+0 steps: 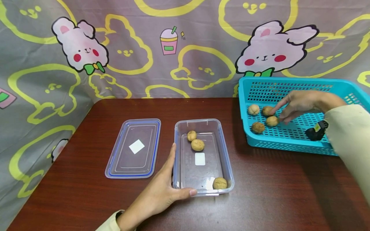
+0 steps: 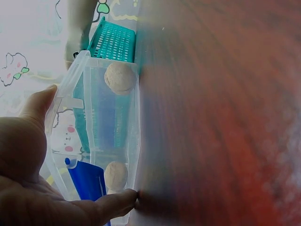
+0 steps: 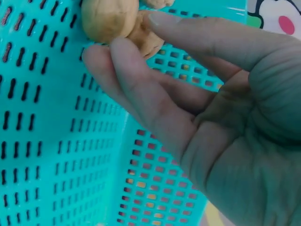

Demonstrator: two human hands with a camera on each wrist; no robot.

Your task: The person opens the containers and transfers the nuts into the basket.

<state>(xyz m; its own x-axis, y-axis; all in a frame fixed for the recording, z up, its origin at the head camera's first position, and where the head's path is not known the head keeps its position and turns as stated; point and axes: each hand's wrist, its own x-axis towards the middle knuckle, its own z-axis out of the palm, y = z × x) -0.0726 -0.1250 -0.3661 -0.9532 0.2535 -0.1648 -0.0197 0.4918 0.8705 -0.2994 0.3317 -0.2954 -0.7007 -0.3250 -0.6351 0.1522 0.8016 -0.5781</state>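
My left hand (image 1: 163,189) holds a clear plastic box (image 1: 228,160) at its near left corner, thumb along the front wall and fingers along the left side. Inside the box lie three walnuts: a pair near the far left, and one walnut (image 1: 220,183) in the near right corner. Over at the right, my right hand (image 1: 303,102) reaches down into a turquoise basket (image 1: 289,146). Its fingertips touch the walnuts there, with a brown walnut (image 1: 267,111) at the index finger and a paler walnut (image 3: 110,19) by the other fingertips.
A clear lid (image 1: 121,154) with a blue seal and a white label lies left of the box. A small black device (image 1: 316,131) hangs at the right wrist. Behind the dark wooden table (image 1: 72,199) hangs a patterned curtain (image 1: 199,29).
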